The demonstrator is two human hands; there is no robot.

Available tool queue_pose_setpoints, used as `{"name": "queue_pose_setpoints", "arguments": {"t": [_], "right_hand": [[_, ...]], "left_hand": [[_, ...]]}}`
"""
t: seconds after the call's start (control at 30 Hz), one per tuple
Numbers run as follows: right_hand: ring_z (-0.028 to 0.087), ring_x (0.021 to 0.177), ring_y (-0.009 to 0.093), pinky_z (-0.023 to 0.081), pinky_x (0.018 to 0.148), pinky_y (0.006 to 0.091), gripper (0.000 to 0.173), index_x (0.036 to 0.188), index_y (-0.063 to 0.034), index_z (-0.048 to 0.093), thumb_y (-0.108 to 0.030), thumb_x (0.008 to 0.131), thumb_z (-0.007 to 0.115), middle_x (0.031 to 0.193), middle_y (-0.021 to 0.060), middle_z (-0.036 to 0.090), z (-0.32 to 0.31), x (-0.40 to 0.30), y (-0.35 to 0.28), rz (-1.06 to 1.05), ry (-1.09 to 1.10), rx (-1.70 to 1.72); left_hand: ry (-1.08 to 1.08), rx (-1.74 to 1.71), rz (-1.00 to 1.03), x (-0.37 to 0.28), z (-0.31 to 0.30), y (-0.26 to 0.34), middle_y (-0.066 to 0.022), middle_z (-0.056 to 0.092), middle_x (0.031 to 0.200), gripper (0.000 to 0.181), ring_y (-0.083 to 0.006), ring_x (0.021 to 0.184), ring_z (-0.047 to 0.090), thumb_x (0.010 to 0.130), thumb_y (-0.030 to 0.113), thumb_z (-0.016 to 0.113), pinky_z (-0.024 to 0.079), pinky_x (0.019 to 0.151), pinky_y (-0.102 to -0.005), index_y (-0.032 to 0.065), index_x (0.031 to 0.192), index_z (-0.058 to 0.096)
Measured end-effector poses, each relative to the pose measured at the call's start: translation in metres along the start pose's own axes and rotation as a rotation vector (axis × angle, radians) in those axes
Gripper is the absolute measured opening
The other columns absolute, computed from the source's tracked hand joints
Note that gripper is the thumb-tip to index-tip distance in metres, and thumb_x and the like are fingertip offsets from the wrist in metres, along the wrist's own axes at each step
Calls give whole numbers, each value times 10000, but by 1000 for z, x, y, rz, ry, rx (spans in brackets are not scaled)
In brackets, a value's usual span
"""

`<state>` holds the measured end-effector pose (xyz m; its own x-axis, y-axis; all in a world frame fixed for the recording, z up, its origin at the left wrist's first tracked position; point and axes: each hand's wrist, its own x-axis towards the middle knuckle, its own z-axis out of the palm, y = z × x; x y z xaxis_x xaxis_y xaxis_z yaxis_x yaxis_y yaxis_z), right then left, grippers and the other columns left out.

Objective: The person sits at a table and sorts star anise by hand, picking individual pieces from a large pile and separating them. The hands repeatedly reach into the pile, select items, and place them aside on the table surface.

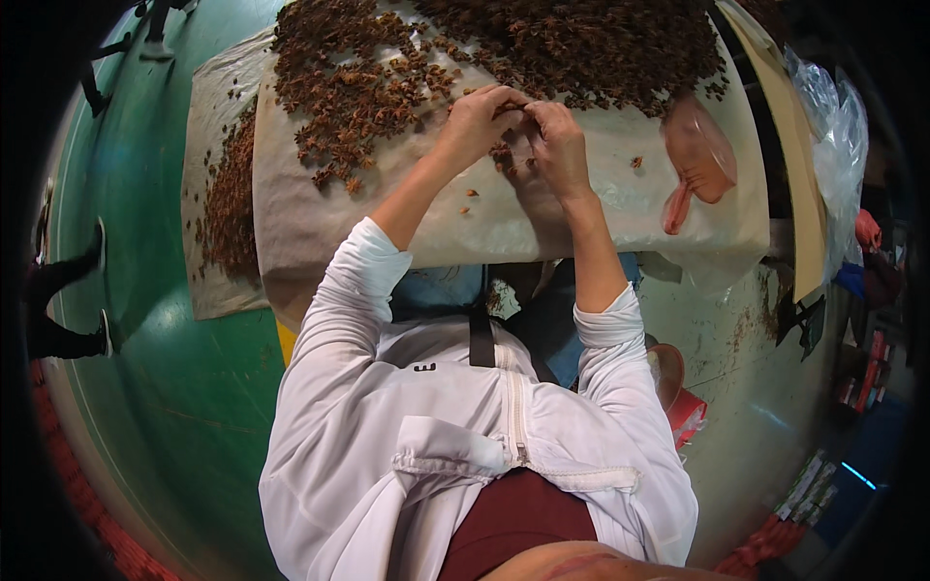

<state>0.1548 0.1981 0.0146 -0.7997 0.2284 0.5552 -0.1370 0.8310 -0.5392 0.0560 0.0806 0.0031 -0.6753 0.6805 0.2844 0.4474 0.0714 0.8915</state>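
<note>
My left hand (476, 123) and my right hand (561, 145) meet above a sheet-covered work surface (392, 232). Their fingertips pinch a small brown star anise piece (514, 107), mostly hidden by the fingers. Just below, a few loose star anise (503, 154) lie partly in shadow. To the left spreads a looser scatter of star anise (349, 109). A large dark heap of star anise (581, 51) fills the far side, beyond my hands. Two small fragments (468, 194) rest nearer to me, and a single star anise (637, 162) lies to the right.
A reddish translucent plastic bag (699, 149) lies at the surface's right. Beyond that edge are a cardboard sheet (792, 160) and clear plastic wrap (835, 160). Smaller brown pieces (231, 196) cover another sheet at left. Other people's legs (69, 290) show on the green floor.
</note>
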Motion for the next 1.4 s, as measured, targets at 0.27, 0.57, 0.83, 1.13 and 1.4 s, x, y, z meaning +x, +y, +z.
{"name": "queue_pose_setpoints", "arguments": {"t": [0.27,0.57,0.83,1.13,1.4], "right_hand": [[596,881,296,482,762,385,85,916,-28,622,-53,836,612,903,117,635,-11,4,16,146,-5,-89],[576,940,312,473,826,413,192,965,-56,638,-216,860,627,932,116,640,33,26,69,162,0,-262],[608,934,206,483,809,314,203,1055,-68,653,-162,892,577,981,68,662,3,-5,44,474,-91,87],[567,802,73,459,682,230,194,1047,-71,674,-170,932,553,895,-1,641,-24,11,56,741,48,505],[644,855,265,508,773,349,220,987,-32,654,-184,830,630,945,124,671,13,37,69,297,-24,31]], "left_hand": [[157,-135,-123,-2,-29,-21,-56,660,851,133,-122,735,656,886,72,639,535,658,-260,27,1011,640],[141,-267,-219,-3,-50,-23,-35,657,852,158,-80,705,584,970,120,534,507,662,-242,11,1041,624],[233,-262,-175,-16,-77,-28,3,640,791,106,-52,667,609,945,61,557,483,575,-204,23,993,643],[344,-168,-208,-12,-78,-23,28,633,767,180,-42,635,542,963,113,543,462,567,-203,55,1050,689],[364,-6,-36,-11,-83,-25,10,635,736,193,-44,651,576,911,24,554,476,595,-213,55,1048,686]]}}
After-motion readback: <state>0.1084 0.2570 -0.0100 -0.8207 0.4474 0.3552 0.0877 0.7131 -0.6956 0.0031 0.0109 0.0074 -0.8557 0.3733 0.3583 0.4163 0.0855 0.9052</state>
